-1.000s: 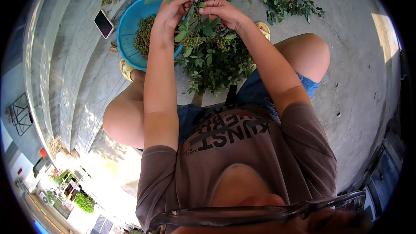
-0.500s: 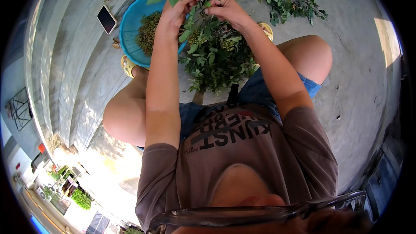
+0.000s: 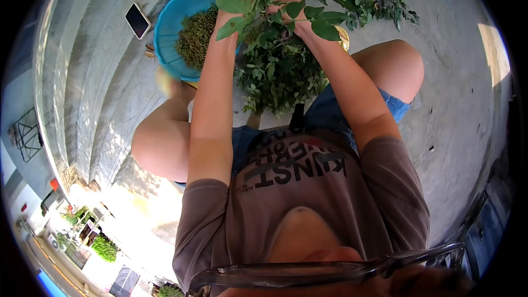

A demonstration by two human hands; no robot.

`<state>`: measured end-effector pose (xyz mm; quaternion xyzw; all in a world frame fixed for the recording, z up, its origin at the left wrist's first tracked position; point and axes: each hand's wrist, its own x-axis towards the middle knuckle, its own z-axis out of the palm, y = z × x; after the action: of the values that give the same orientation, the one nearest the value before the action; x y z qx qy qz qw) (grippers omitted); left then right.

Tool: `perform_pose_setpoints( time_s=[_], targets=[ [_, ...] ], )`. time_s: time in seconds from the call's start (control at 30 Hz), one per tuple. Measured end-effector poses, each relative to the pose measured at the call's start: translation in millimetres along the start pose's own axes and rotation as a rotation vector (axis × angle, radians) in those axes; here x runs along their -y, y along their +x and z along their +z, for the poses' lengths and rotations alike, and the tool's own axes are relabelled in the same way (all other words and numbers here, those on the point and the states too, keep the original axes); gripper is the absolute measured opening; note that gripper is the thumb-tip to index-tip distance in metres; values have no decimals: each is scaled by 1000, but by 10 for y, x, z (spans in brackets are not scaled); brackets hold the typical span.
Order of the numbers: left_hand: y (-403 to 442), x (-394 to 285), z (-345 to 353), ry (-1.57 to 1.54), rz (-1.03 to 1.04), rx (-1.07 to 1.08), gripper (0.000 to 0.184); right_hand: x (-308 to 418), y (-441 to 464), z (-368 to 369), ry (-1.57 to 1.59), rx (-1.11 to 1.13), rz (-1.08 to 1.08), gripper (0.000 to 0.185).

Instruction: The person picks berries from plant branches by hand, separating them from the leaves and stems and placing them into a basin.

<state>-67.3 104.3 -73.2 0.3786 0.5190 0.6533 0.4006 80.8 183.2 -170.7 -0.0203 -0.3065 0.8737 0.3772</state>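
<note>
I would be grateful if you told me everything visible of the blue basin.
The blue basin looks like round, glossy plastic, with a wavy rim and ribbed inner wall. It sits opening upward between the phone and the leafy branches, holding a heap of small greenish-brown clusters. The left forearm hides part of its right side; contact there is unclear.

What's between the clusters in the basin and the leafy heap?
In the head view, the left forearm lies between the clusters and the leafy heap.
</note>
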Motion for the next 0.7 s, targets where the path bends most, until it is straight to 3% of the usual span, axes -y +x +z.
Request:
perform_pose_setpoints(
  time_s=[0.07, 0.1, 0.13, 0.2, 0.33, 0.43, 0.53, 0.6, 0.7],
  targets=[
    [-19, -77, 57, 53, -33, 44, 18, 308, 56, 388, -1045, -159, 170, 16],
    [-25, -123, 116, 124, -100, -5, 15, 455, 92, 463, -908, -201, 357, 19],
    [-31, -111, 144, 195, -165, -53, 13, 487, 111, 488, -907, -208, 360, 19],
    [-2, 8, 164, 163, -125, -60, 13, 470, 146, 546, -1130, -356, 462, 27],
    [-4, 117, 235, 194, -49, -127, 12, 366, 179, 533, -1195, -486, 470, 32],
    [-20, 153, 293, 93, -19, -153, 11, 296, 160, 480, -1135, -568, 422, 30],
    [-34, 139, 342, 49, -11, -189, 10, 252, 105, 533, -1220, -600, 287, 29],
    [-40, 150, 355, 64, -9, -207, 10, 192, 63, 563, -1072, -671, 122, 19],
    [-24, 210, 366, 43, 18, -227, 10, 143, 79, 577, -1115, -707, 90, 27]
  ],
)
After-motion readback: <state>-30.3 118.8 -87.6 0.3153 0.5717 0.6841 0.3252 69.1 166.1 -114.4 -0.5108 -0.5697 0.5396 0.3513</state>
